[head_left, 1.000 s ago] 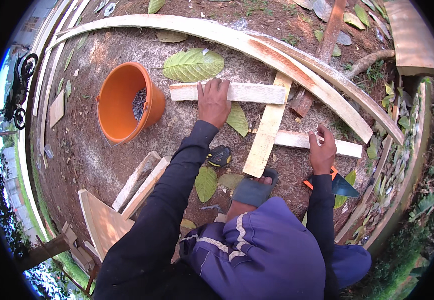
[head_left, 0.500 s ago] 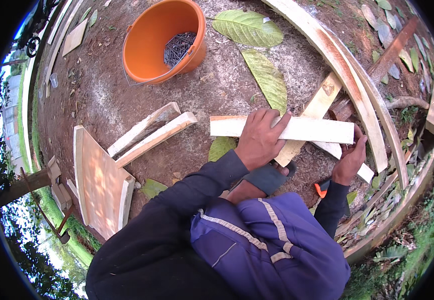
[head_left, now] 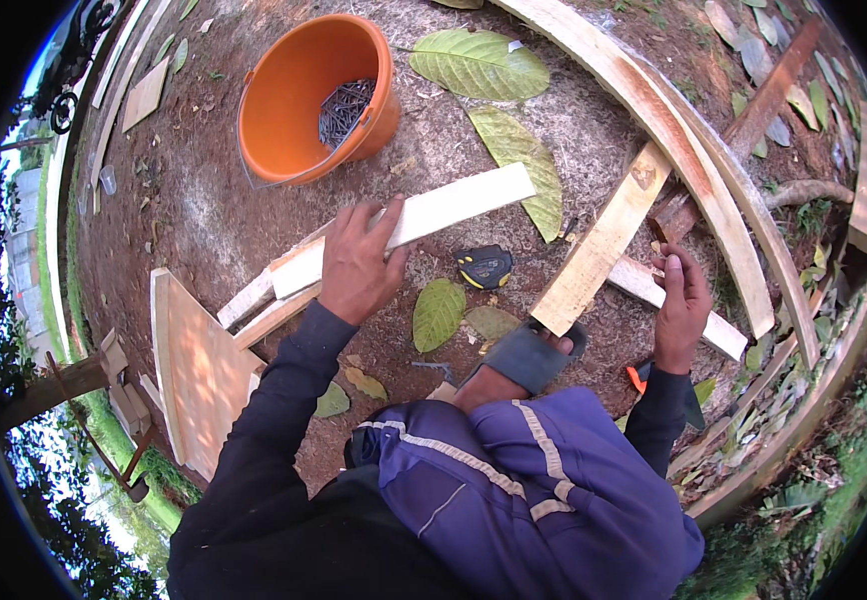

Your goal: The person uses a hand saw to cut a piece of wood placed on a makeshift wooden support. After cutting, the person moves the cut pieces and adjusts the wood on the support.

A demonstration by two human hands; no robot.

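Observation:
My left hand [head_left: 362, 255] is closed over a short whitish wooden board [head_left: 464, 205], which tilts up to the right. Its lower end lies over two wooden pieces on the ground, one of them a pale strip [head_left: 279, 318]. My right hand [head_left: 684, 305] has its fingers bent and apart, with nothing visible in them. It hovers beside a narrow whitish strip [head_left: 721, 333] on the soil. Between the hands, a light wooden board [head_left: 604, 245] slants down toward my sandalled foot [head_left: 524, 360]. A black and yellow tape measure [head_left: 485, 267] rests on the ground below the held board.
An orange bucket [head_left: 264, 110] with nails [head_left: 346, 112] in it stands at the far left of centre. Long planks [head_left: 644, 90] curve along the right. A wooden panel [head_left: 209, 370] lies at left. An orange and black tool [head_left: 639, 377] is partly hidden near my right forearm.
My left hand has carried the whitish board leftward, away from my right hand, which has let go of its end. The tape measure has come into sight.

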